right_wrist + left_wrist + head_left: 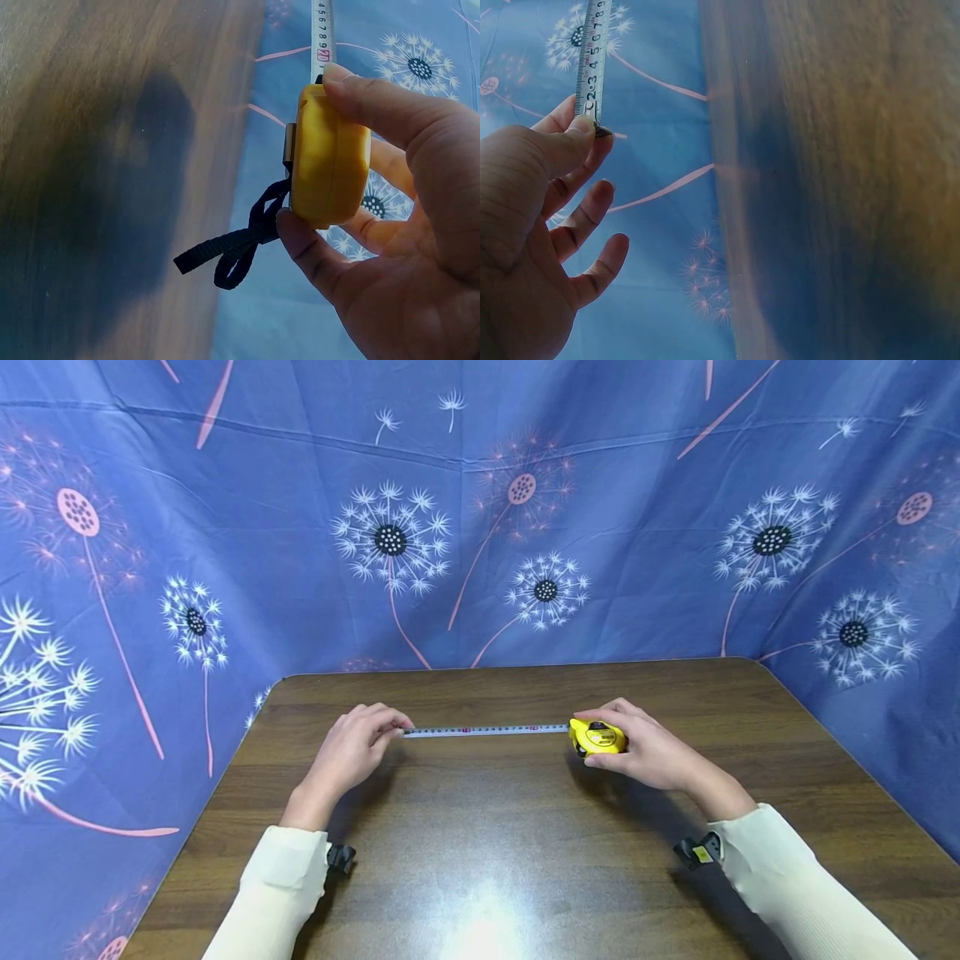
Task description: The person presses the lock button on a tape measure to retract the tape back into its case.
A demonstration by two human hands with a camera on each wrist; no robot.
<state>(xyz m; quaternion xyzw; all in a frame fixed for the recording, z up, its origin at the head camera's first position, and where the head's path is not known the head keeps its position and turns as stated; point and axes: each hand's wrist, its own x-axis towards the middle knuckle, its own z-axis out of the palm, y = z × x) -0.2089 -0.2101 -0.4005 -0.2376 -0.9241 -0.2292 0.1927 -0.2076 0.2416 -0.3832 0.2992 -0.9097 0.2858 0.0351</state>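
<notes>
My right hand (651, 750) grips a yellow tape measure (598, 737) by its case, held over the table. From the case a white blade (487, 731) with black and red numbers runs out straight to the left. The thumb and index finger of my left hand (358, 745) pinch the blade's end, where a small metal hook (603, 131) shows in the left wrist view. The other fingers of that hand are spread loosely. In the right wrist view a black strap (240, 244) dangles from the case, and the red 20 mark shows on the blade near its mouth.
Beneath the hands lies a brown wooden table (450, 827) with rounded far corners. A blue cloth (465, 527) printed with dandelions hangs behind it and along both sides. Each sleeve has a black device strapped near the cuff, the left one (341, 858) and the right one (697, 852).
</notes>
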